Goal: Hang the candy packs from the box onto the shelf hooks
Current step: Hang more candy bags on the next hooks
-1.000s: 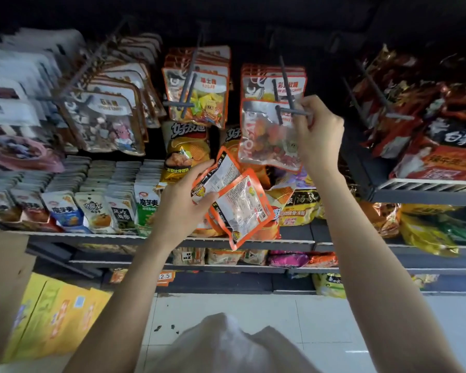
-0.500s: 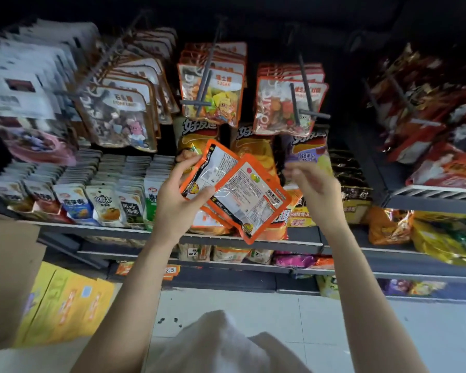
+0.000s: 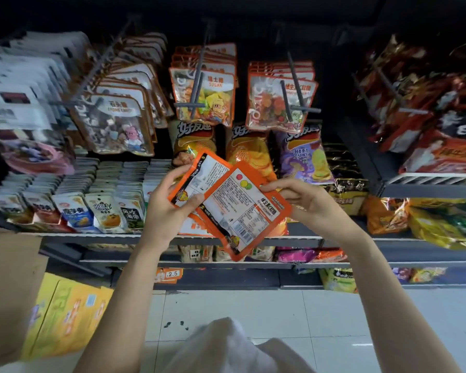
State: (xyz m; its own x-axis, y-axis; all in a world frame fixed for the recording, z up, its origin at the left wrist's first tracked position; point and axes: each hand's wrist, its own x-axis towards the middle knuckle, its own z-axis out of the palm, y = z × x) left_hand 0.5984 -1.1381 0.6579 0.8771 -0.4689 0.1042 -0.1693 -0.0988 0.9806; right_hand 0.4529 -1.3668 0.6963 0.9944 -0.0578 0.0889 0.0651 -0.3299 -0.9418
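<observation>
Before the snack shelf's front edge (image 3: 226, 239): orange candy packs held in both hands.
Left hand (image 3: 170, 208) grips a fanned stack of packs (image 3: 197, 181); right hand (image 3: 304, 200) pinches the front pack (image 3: 242, 208) by its right edge, below the pack-laden hooks (image 3: 293, 95).

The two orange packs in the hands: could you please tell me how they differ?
The front pack is pinched by the right hand and overlaps the rear pack, which only the left hand visibly holds. The front pack shows nearly its whole back, the rear pack only its upper left part. Both are orange-edged with white printed backs facing the camera, tilted alike.
</observation>
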